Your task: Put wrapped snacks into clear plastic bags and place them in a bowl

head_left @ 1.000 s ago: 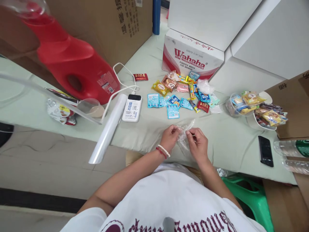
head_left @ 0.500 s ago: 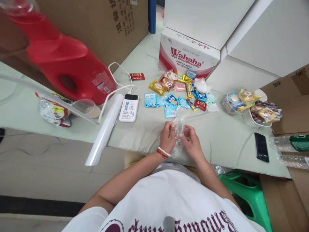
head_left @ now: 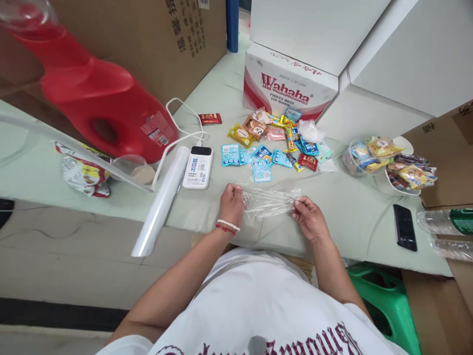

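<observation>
A thin clear plastic bag (head_left: 269, 201) is stretched sideways between my two hands, above the near edge of the table. My left hand (head_left: 232, 203) is closed round its left end; a white beaded bracelet and a red one circle that wrist. At the other end, my right hand (head_left: 308, 216) pinches the plastic between thumb and fingers. Just beyond the bag lie light-blue snack packets (head_left: 262, 170), a red packet (head_left: 308, 161), a yellow-wrapped bar (head_left: 289, 138) and brown-wrapped snacks (head_left: 254, 126).
A white power bank (head_left: 198, 168) with a cable and a clear plastic roll (head_left: 160, 202) lie left, near a red jug (head_left: 107, 103). A Wahaha carton (head_left: 288, 81) stands behind. To the right are snack tubs (head_left: 391, 183), a phone (head_left: 405, 227), bottles (head_left: 439, 220) and a green stool (head_left: 388, 301).
My hands have moved apart, the left one leftward and the right one rightward. The bunched clear plastic is now drawn out flat between them, with my right fingers closed on its end.
</observation>
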Motion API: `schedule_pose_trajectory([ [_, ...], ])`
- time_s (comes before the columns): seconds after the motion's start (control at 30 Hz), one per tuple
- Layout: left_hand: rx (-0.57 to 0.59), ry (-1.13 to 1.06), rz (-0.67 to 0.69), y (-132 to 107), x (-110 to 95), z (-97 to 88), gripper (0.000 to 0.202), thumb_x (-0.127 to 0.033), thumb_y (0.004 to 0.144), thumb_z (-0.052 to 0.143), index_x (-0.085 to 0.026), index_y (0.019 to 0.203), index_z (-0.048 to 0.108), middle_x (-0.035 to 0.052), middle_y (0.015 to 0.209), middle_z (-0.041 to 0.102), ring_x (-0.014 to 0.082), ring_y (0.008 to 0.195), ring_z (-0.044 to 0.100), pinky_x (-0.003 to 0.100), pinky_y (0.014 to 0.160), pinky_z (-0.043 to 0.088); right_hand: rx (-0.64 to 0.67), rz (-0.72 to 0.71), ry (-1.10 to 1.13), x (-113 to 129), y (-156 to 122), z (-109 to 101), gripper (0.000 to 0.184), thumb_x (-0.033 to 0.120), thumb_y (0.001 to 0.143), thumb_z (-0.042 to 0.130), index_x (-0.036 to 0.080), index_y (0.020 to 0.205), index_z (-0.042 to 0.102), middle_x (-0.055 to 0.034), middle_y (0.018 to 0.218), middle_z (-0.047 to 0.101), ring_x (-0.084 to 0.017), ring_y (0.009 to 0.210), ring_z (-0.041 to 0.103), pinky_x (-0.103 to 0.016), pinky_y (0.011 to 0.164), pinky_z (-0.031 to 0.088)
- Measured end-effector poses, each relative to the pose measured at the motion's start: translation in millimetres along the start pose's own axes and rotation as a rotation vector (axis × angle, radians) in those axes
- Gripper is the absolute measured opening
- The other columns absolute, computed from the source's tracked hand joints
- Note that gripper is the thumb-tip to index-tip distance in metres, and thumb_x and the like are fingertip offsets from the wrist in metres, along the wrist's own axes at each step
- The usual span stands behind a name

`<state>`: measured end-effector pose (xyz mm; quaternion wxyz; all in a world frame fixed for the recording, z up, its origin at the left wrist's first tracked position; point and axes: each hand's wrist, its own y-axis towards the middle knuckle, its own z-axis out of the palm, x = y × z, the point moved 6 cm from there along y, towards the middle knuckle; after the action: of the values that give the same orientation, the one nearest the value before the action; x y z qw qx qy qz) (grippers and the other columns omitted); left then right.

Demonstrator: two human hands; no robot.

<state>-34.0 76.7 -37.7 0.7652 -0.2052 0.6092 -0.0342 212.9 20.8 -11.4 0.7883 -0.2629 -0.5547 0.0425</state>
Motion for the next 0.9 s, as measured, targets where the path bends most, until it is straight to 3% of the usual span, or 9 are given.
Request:
schedule_pose_trajectory([
  [0.1, 0.093, -0.031, -0.098, -9.3, 2.4, 6.3, 0.027, -0.044, 0.088, 0.063, -0.023, 0.08, 0.049, -0.0092, 0.054, 0.041, 0.0076, 0.045, 0.036, 0.017, 0.041, 0.028, 0.087, 0.002, 0.028, 3.2, -0.1, 6.7, 0.044, 0.045, 0.065, 0.091, 0.025, 0.084, 0.058, -0.0013, 0.097, 0.073, -0.018, 0.085, 0.067, -0.036, 0.075, 0.06],
  [0.3, 0.216, -0.018, -0.2, -11.9, 2.0, 6.6, 0.028, -0.048, 0.088, 0.061, -0.023, 0.082, 0.05, -0.0081, 0.057, 0.042, 0.008, 0.042, 0.033, 0.019, 0.039, 0.027, 0.033, -0.057, -0.151, 9.4, 10.4, 3.5, 0.048, 0.056, 0.067, 0.085, 0.024, 0.087, 0.055, 0.0022, 0.071, 0.064, -0.012, 0.051, 0.046, -0.024, 0.047, 0.036],
  [0.4, 0.046, 0.279, 0.043, -5.4, -10.1, -9.1, 0.024, -0.047, 0.09, 0.056, -0.023, 0.088, 0.053, -0.0035, 0.066, 0.05, 0.0134, 0.053, 0.048, 0.026, 0.051, 0.044, -0.034, -0.166, -0.255, 11.3, 15.7, -4.4, 0.045, 0.052, 0.067, 0.086, 0.023, 0.086, 0.057, 0.0063, 0.064, 0.056, -0.01, 0.052, 0.041, -0.023, 0.049, 0.03],
  [0.47, -0.115, 0.552, 0.335, -11.1, -24.0, -16.1, 0.025, -0.043, 0.089, 0.061, -0.021, 0.1, 0.058, 0.0053, 0.086, 0.062, 0.0216, 0.079, 0.063, 0.039, 0.076, 0.055, -0.048, -0.21, -0.303, 9.0, 17.4, -6.4, 0.042, 0.05, 0.069, 0.085, 0.022, 0.085, 0.059, 0.0071, 0.064, 0.053, -0.01, 0.054, 0.041, -0.023, 0.052, 0.03],
  [0.53, -0.154, 0.781, 0.603, -23.5, -31.1, -11.8, 0.025, -0.038, 0.088, 0.065, -0.021, 0.106, 0.063, 0.0131, 0.107, 0.067, 0.0301, 0.111, 0.064, 0.053, 0.104, 0.047, -0.041, -0.231, -0.342, 5.6, 18.6, -5.6, 0.039, 0.049, 0.07, 0.083, 0.021, 0.087, 0.059, 0.0065, 0.068, 0.055, -0.01, 0.056, 0.043, -0.023, 0.054, 0.033],
  [0.63, 0.227, 0.975, 0.834, -37.7, -20.7, 11.6, 0.01, -0.026, 0.093, 0.062, -0.027, 0.099, 0.07, 0.0097, 0.115, 0.073, 0.0305, 0.13, 0.06, 0.061, 0.12, 0.027, -0.035, -0.259, -0.431, 3.8, 20.3, -4.8, 0.038, 0.047, 0.071, 0.081, 0.021, 0.09, 0.061, 0.0039, 0.077, 0.06, -0.011, 0.064, 0.049, -0.024, 0.061, 0.039],
  [0.73, 0.644, 1.067, 0.932, -45.2, -8.3, 26.0, 0.027, -0.013, 0.096, 0.052, -0.029, 0.1, 0.073, 0.005, 0.119, 0.076, 0.0258, 0.135, 0.06, 0.063, 0.125, 0.019, -0.053, -0.262, -0.508, 5.7, 22.2, -12.9, 0.039, 0.048, 0.072, 0.08, 0.021, 0.094, 0.062, 0.0029, 0.081, 0.061, -0.012, 0.066, 0.051, -0.025, 0.063, 0.041],
  [0.8, 0.671, 1.152, 0.958, -40.3, -9.4, 24.0, 0.035, -0.01, 0.098, 0.046, -0.028, 0.112, 0.072, 0.0072, 0.126, 0.074, 0.027, 0.139, 0.056, 0.07, 0.125, 0.011, -0.08, -0.269, -0.535, 8.0, 22.6, -25.3, 0.04, 0.049, 0.072, 0.081, 0.021, 0.094, 0.063, 0.0029, 0.081, 0.061, -0.012, 0.065, 0.05, -0.024, 0.061, 0.04],
  [0.9, 0.548, 1.273, 0.926, -28.2, -15.8, 12.5, 0.038, -0.021, 0.101, 0.047, -0.026, 0.134, 0.064, 0.0144, 0.149, 0.06, 0.0326, 0.146, 0.048, 0.076, 0.122, 0.008, -0.093, -0.258, -0.587, 11.5, 23.0, -50.1, 0.042, 0.052, 0.072, 0.081, 0.02, 0.093, 0.065, 0.0023, 0.079, 0.061, -0.012, 0.063, 0.049, -0.025, 0.06, 0.039],
])
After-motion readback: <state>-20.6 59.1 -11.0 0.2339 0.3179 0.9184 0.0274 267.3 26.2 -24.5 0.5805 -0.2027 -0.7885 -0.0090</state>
